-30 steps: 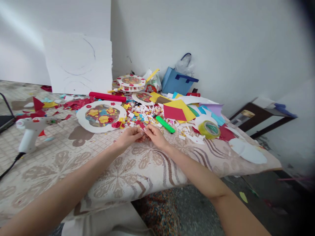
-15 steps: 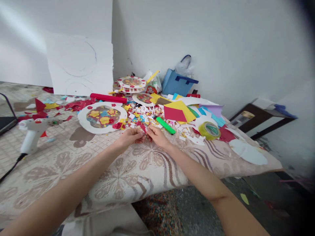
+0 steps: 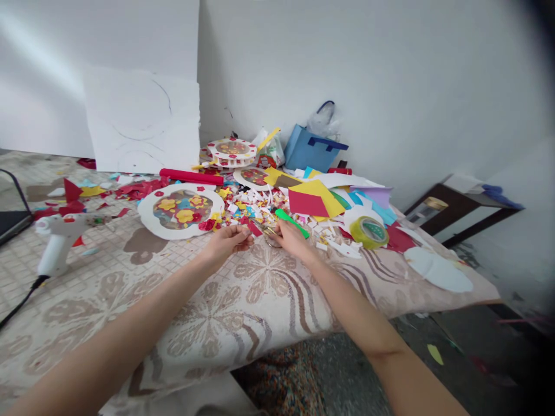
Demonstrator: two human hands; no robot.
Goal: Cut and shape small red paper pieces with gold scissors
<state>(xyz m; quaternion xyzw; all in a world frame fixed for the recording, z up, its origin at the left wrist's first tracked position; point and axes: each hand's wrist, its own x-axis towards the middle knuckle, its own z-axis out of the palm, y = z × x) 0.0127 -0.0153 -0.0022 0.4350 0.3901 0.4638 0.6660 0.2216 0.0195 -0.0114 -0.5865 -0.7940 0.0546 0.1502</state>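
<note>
Near the table's middle, my left hand (image 3: 229, 240) is closed with thumb and fingertips pinched together. Any small thing in that pinch is too small to make out. A bit of red paper (image 3: 255, 230) shows just beyond its fingertips; whether it is held or lying on the table I cannot tell. To the right, my right hand (image 3: 289, 236) is closed around small metal scissors (image 3: 269, 231), whose blades point up and left. A green-handled cutter (image 3: 291, 222) lies right behind this hand. Ahead of both hands is a white scalloped panel (image 3: 150, 224) with red, yellow and blue paper flowers.
A white glue gun (image 3: 56, 245) with a black cord stands at left. Paper scraps (image 3: 260, 199) litter the table's middle. At right are yellow tape (image 3: 368, 231), coloured sheets (image 3: 307, 202) and a white oval piece (image 3: 437, 268). A decorated round piece (image 3: 232, 148) and blue bag (image 3: 310, 147) sit behind.
My hands have moved apart from where they met over a bit of red paper. Metal scissors now show in my right hand, and the view has shifted slightly.
</note>
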